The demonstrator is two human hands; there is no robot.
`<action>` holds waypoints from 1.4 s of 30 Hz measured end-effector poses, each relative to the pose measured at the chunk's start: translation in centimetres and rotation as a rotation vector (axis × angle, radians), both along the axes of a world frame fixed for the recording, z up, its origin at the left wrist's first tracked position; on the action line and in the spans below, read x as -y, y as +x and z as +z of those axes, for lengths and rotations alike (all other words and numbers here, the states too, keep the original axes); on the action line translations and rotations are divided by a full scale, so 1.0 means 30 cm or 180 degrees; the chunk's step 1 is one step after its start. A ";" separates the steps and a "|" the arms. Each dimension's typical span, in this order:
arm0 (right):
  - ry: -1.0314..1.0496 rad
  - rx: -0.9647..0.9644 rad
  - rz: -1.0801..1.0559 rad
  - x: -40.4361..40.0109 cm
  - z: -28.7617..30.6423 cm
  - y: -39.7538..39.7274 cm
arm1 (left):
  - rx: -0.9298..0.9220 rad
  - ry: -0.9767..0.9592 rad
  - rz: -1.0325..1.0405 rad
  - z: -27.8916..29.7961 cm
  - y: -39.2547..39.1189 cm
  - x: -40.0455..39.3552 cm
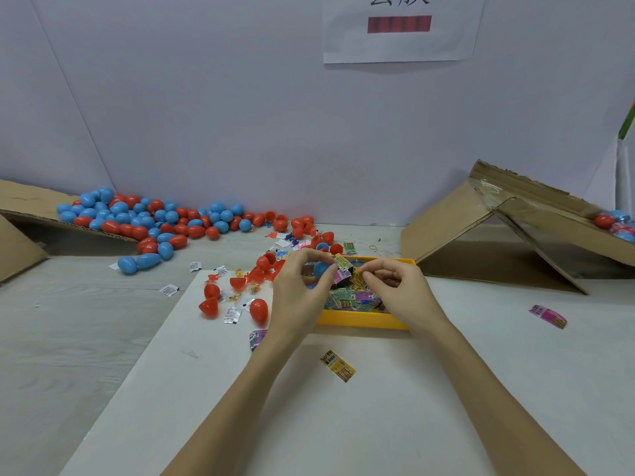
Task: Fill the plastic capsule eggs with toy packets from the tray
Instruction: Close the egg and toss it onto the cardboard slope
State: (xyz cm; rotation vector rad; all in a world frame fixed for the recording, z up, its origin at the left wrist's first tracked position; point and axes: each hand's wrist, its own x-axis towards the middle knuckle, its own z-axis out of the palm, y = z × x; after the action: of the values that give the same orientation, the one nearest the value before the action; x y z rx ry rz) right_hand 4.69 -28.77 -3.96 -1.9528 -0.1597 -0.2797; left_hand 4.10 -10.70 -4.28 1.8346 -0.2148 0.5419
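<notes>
The left hand (298, 285) grips a blue capsule egg half (321, 268) over the yellow tray (360, 319) at frame centre, while the right hand (398, 286) pinches a yellow toy packet (357, 277) just beside it. A pale wall (240, 115) fills the upper frame above a grey wood-grain table (68, 338) and white board (343, 424). Opened cardboard boxes (481, 228) sit at the right and left edges, the eggs in the right one cut off. A heap of red and blue eggs (154, 221) lies upper left. The paper sign (400, 29) is cropped, its print blurred.
</notes>
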 end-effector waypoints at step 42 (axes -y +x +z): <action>0.0464 -0.0259 0.0188 -0.007 -0.008 0.000 | -0.0132 0.0363 -0.0249 -0.005 -0.008 -0.004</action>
State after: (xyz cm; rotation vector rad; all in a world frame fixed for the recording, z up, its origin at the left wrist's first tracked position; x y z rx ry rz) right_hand 4.70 -28.57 -4.20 -1.8084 -0.1399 -0.1680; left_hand 3.85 -10.59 -4.43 1.9374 -0.2934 0.4445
